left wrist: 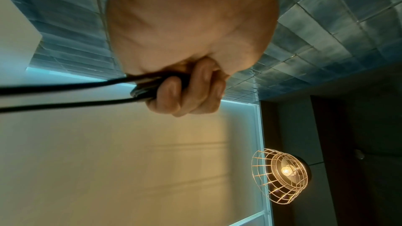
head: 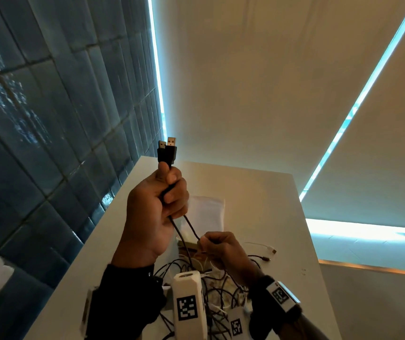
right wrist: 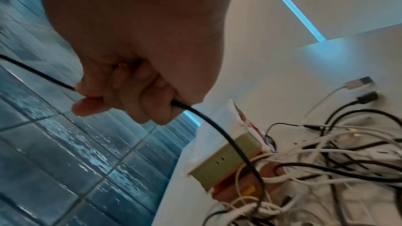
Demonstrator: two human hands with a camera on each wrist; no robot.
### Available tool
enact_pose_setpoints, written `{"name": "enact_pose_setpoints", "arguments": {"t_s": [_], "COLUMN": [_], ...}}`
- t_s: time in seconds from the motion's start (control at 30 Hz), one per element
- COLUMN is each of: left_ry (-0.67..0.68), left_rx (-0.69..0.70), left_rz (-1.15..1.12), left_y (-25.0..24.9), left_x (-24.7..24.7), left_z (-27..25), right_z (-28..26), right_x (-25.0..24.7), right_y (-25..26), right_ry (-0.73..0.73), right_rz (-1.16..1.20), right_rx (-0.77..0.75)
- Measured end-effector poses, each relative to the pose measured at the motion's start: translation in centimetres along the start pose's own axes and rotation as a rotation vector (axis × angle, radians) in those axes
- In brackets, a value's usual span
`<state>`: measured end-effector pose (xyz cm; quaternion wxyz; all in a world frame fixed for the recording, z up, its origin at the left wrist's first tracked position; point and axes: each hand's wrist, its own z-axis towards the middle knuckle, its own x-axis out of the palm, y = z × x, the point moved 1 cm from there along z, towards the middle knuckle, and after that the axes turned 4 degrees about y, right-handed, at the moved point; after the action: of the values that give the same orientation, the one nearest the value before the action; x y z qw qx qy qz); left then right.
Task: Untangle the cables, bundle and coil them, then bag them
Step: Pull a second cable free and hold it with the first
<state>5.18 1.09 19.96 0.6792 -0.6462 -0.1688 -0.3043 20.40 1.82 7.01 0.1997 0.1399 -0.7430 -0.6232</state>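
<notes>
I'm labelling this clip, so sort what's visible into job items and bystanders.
Part of the job:
- left hand gripping the black USB cable, plugs up
- right hand pinching that cable lower down
- tangled cable pile on the white table
- white bag

Just lying about:
- small olive box under the cables
- wire-cage lamp
- blue wall tiles

both hands fisted, left hand (head: pixel 156 212) raised above right hand (head: pixel 223 249).

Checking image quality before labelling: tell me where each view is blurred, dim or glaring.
Head view: bright light strips glare; the left hand and plugs stay sharp. Left wrist view: the black cable is soft up close; the caged lamp glows. Right wrist view: the right hand is dim; the cable pile is smeared.
</notes>
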Motion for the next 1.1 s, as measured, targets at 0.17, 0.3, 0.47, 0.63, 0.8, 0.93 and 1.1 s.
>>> {"name": "enact_pose_setpoints", "arguments": {"t_s": [0.17, 0.3, 0.47, 0.63, 0.8, 0.93, 1.1], "left_ry": [-0.025, -0.041, -0.095, -0.177, -0.254, -0.278, -0.141], "left_rx": [0.004, 0.009, -0.027, -0.034, -0.049, -0.053, -0.102], "left_rz": [0.021, 0.04, 0.143, 0.302, 0.469, 0.442, 0.107], "left_y": [-0.2, -0.5, 0.3, 0.4, 1.3, 1.4, 1.1], "left_x": [-0.5, -0.8, -1.2, -1.4, -1.3, -1.4, -1.1], "left_z": [-0.1, -0.3, 0.0, 0.4, 0.8, 0.9, 1.0], "right_z": [1.0, 1.2, 1.7, 1.8, 1.2, 0.0, -0.6], "right_x": [-0.7, -0.7, -1.0, -1.0, 0.3, 1.1, 1.9], "right_y": [-3.8, -5.6, -7.0, -1.4, 5.1, 6.6, 6.0], "right_ry": [-0.07, -0.116, -0.253, -0.373, -0.279, -0.143, 0.013], "right_rz": [-0.124, -0.123, -0.31, -0.074, 0.1, 0.099, 0.026], "right_rx": [0.073, 0.133, 0.158, -0.025, -0.32, -0.409, -0.339]}}
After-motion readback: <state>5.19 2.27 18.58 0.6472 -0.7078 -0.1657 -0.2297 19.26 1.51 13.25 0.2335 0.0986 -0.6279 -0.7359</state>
